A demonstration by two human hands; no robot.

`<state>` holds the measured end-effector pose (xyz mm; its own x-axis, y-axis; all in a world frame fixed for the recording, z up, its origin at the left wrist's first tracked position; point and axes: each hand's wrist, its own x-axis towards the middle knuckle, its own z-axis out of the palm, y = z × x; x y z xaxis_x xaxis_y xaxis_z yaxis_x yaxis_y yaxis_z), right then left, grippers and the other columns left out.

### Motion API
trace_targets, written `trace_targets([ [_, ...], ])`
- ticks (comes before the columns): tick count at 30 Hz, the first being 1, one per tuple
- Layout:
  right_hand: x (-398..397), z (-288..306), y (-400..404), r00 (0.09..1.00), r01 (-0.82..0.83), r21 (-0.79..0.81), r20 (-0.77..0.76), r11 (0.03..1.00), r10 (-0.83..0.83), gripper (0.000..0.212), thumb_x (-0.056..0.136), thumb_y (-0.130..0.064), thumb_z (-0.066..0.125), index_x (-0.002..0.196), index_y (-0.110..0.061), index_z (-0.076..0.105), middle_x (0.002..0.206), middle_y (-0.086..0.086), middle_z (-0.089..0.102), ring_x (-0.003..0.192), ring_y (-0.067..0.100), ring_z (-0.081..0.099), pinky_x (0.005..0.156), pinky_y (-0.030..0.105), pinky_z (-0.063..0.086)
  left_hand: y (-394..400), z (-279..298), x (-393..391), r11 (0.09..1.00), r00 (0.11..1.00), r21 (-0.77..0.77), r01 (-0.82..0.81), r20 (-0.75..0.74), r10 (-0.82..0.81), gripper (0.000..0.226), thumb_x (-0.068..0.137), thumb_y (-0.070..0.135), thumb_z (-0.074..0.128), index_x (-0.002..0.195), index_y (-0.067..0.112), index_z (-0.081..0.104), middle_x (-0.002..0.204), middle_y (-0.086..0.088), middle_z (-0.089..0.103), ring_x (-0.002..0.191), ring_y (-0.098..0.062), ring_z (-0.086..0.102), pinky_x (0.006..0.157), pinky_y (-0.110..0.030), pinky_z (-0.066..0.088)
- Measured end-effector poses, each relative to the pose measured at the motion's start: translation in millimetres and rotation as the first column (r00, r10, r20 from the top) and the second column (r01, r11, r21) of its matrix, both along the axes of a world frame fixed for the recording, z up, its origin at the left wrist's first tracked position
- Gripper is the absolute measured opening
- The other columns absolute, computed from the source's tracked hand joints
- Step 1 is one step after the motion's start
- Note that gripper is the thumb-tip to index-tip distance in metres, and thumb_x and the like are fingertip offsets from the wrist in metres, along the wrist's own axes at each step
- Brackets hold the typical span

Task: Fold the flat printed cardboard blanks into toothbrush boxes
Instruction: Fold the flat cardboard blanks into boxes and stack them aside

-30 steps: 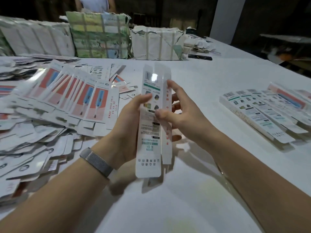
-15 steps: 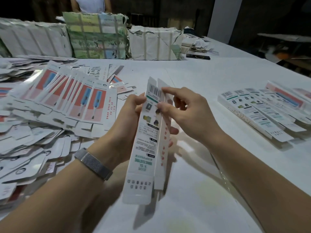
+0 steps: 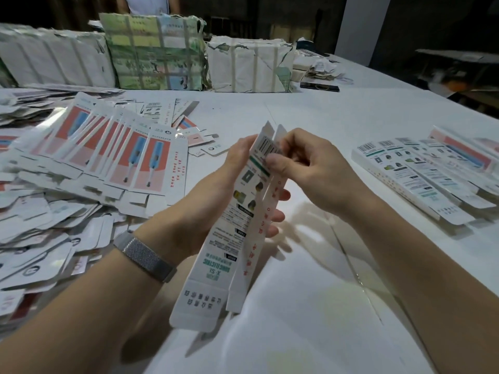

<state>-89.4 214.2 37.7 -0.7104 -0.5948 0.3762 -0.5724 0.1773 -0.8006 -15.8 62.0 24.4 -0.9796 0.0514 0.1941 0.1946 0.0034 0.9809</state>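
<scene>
Your left hand [image 3: 216, 193] sits mostly behind the box [image 3: 237, 228]; only its fingertips [image 3: 278, 217] show past the far edge. Your right thumb [image 3: 272, 160] covers part of the barcode. Small print on the box is too blurred to read. The blanks [image 3: 89, 168] run off the left edge, and the folded boxes [image 3: 421, 174] run off the right. A person [image 3: 147, 4] behind the bundles [image 3: 154, 52] is cut off at the top.

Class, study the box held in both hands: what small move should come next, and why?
Probably fold the top flaps in and tuck them shut. The left hand holds the box already opened into a tube, its top flaps stand unfolded, and the right hand pinches the end by the barcode, well placed to fold them.
</scene>
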Motion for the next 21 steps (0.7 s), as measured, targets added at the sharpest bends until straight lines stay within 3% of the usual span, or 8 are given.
trace_targets([
  [2, 2.2, 4.7, 1.4, 1.000, -0.004, -0.002, -0.008, 1.000, 0.004, 0.024, 0.083, -0.042, 0.060, 0.076, -0.021, 0.053, 0.079, 0.020, 0.060, 0.078, 0.039, 0.055, 0.077, 0.054, 0.049, 5.3, 13.1, -11.0, 0.999, 0.998, -0.002, -0.048, -0.039, 0.047, 0.129, 0.024, 0.086, 0.077, 0.104, -0.012, 0.054, 0.058, -0.003, 0.067, 0.048, -0.008, 0.063, 0.046, -0.017, 0.050],
  [6, 0.4, 12.2, 6.8, 0.999, -0.021, 0.046, -0.038, 0.999, 0.023, 0.031, 0.086, -0.043, 0.055, 0.076, -0.013, 0.053, 0.065, -0.007, 0.059, 0.063, 0.013, 0.053, 0.060, 0.033, 0.044, 0.0, 10.9, -9.5, 0.993, 0.987, -0.092, -0.076, -0.145, 0.062, 0.132, 0.005, 0.094, 0.065, 0.092, -0.004, 0.046, 0.049, 0.000, 0.058, 0.042, 0.003, 0.059, 0.046, -0.010, 0.046],
  [8, -1.0, 15.4, 9.1, 0.998, -0.059, 0.028, -0.013, 0.998, 0.059, 0.035, 0.087, -0.038, 0.054, 0.077, -0.005, 0.051, 0.060, -0.015, 0.053, 0.057, 0.000, 0.046, 0.056, 0.018, 0.036, -3.1, 7.3, 0.5, 0.984, 0.986, -0.167, -0.057, -0.162, 0.029, 0.130, 0.024, 0.098, 0.061, 0.102, -0.004, 0.041, 0.066, -0.006, 0.054, 0.043, 0.006, 0.057, 0.050, -0.010, 0.044],
  [10, -0.1, 17.7, 10.7, 0.995, -0.096, -0.037, 0.026, 0.995, 0.097, 0.029, 0.089, -0.030, 0.055, 0.074, -0.007, 0.048, 0.061, -0.012, 0.051, 0.055, 0.000, 0.044, 0.054, 0.013, 0.035, -2.1, -1.7, 8.5, 0.985, 0.992, -0.161, -0.055, -0.117, 0.036, 0.077, 0.090, 0.062, 0.054, 0.128, -0.004, 0.039, 0.074, -0.016, 0.059, 0.049, 0.002, 0.063, 0.052, -0.012, 0.047],
  [11, 1.0, 17.9, 10.4, 0.994, -0.103, -0.071, 0.032, 0.992, 0.105, 0.026, 0.091, -0.026, 0.056, 0.074, -0.010, 0.047, 0.061, -0.009, 0.051, 0.054, 0.000, 0.044, 0.053, 0.013, 0.035, 1.1, -2.5, 13.6, 0.991, 0.997, -0.119, -0.061, -0.054, 0.055, 0.051, 0.102, 0.040, 0.045, 0.142, 0.013, 0.033, 0.076, -0.017, 0.065, 0.054, -0.005, 0.067, 0.052, -0.017, 0.051],
  [14, 4.1, 12.0, 6.5, 0.998, -0.060, -0.169, 0.009, 0.984, 0.063, 0.024, 0.095, -0.015, 0.062, 0.076, -0.014, 0.048, 0.064, 0.008, 0.046, 0.056, 0.006, 0.042, 0.052, 0.017, 0.036, 12.0, -1.6, 29.5, 0.991, 0.992, 0.081, -0.107, 0.076, 0.101, 0.038, 0.102, 0.042, 0.044, 0.132, 0.061, 0.032, 0.080, -0.006, 0.073, 0.063, -0.025, 0.070, 0.053, -0.035, 0.057],
  [16, 7.2, 5.8, 2.6, 0.998, -0.035, -0.269, 0.039, 0.963, 0.047, 0.018, 0.092, -0.018, 0.066, 0.086, -0.018, 0.049, 0.067, 0.019, 0.043, 0.059, 0.018, 0.042, 0.051, 0.024, 0.036, 10.5, -3.9, 31.6, 0.980, 0.992, 0.149, -0.128, 0.040, 0.124, 0.039, 0.102, 0.039, 0.046, 0.132, 0.062, 0.037, 0.081, -0.004, 0.073, 0.064, -0.025, 0.069, 0.054, -0.038, 0.057],
  [21, 13.2, -6.1, -6.2, 0.973, -0.039, -0.409, 0.194, 0.912, 0.128, 0.033, 0.084, -0.025, 0.069, 0.113, -0.027, 0.052, 0.081, -0.003, 0.059, 0.067, 0.013, 0.056, 0.055, 0.025, 0.043, 13.3, -4.4, 27.9, 0.958, 0.981, 0.226, -0.178, -0.040, 0.192, 0.030, 0.106, 0.030, 0.040, 0.134, 0.042, 0.041, 0.082, -0.007, 0.072, 0.063, -0.028, 0.069, 0.054, -0.038, 0.057],
])
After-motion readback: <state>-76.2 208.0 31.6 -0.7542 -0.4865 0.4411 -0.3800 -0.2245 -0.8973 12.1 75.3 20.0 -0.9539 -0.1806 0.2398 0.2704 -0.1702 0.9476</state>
